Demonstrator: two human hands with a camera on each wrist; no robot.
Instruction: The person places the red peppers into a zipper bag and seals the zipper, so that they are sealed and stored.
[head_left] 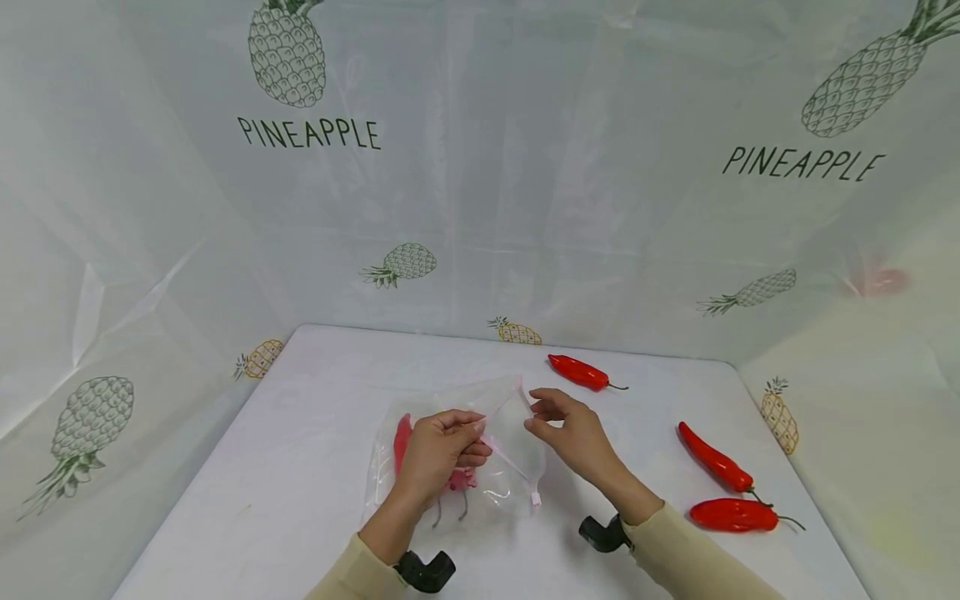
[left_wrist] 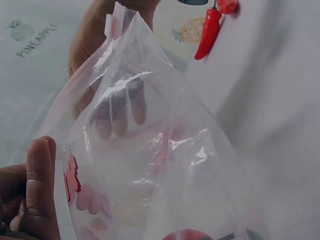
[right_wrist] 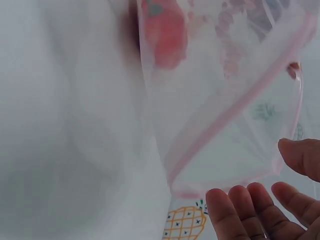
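Observation:
A clear plastic zip bag [head_left: 498,479] with a pink seal strip and a white slider [head_left: 536,499] is held up over the table, its mouth spread apart. Inside it lies red chili pepper [head_left: 402,437], partly hidden by the hand; two stems show below. My left hand [head_left: 438,450] pinches the near edge of the bag's mouth between thumb and fingers. On the far right side of the mouth is my right hand [head_left: 573,437], thumb and fingers apart; in the right wrist view its fingertips [right_wrist: 217,200] are close to the pink strip, and contact is unclear.
One red chili pepper [head_left: 581,372] lies near the back of the white table [head_left: 315,417]. Two others, an upper pepper [head_left: 716,458] and a lower pepper [head_left: 735,515], lie at the right. Pineapple-printed sheeting [head_left: 495,192] surrounds the back and sides.

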